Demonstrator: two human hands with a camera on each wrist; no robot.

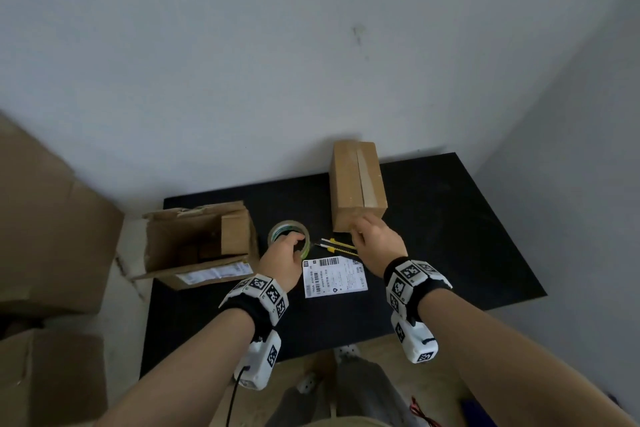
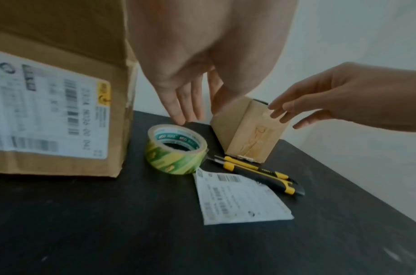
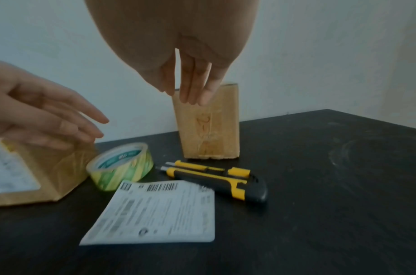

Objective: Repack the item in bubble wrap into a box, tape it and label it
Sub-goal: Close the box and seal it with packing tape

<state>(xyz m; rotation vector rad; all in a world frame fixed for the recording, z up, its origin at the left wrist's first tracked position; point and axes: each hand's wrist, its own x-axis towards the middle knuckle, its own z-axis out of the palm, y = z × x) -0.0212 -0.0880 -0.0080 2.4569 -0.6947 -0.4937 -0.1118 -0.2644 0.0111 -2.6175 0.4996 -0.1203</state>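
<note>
A small sealed brown box [image 1: 356,187] stands on the black table [image 1: 450,236] near the wall. My right hand [image 1: 367,236] reaches to its near end with straight fingers [image 2: 279,109] that touch the upper edge; it holds nothing. A yellow-green tape roll [image 1: 289,239] lies flat left of the small box. My left hand [image 1: 291,248] hovers just above the roll, fingers [image 2: 181,109] straight, apart from it. An open cardboard box [image 1: 197,243] with a printed label stands at the left. A loose shipping label [image 1: 334,276] lies in front. No bubble-wrapped item shows.
Two yellow-black utility knives [image 1: 337,246] lie between the tape roll and the small box, beside the label. Large cardboard boxes [image 1: 45,218] stand on the floor at the left. The right half of the table is bare. A wall runs behind.
</note>
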